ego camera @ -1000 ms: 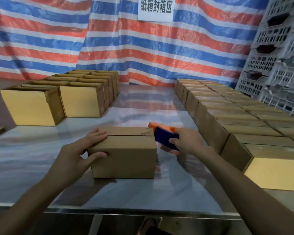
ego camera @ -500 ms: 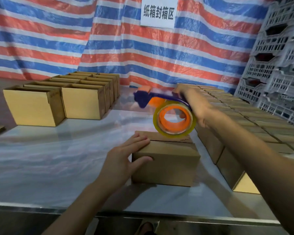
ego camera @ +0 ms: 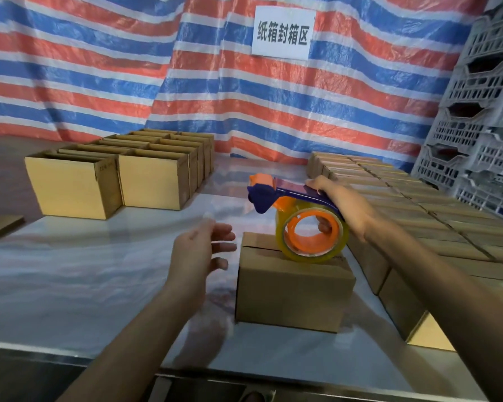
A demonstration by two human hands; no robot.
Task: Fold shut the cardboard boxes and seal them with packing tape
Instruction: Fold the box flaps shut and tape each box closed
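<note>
Frame centre: right hand (ego camera: 343, 207) grasps tape dispenser (ego camera: 302, 216), roll seemingly touching closed cardboard box (ego camera: 294, 288) top. Just left of box: left hand (ego camera: 199, 252), fingers loose, holding nothing.

left hand (ego camera: 199, 250) apparently off box (ego camera: 294, 288)
</note>
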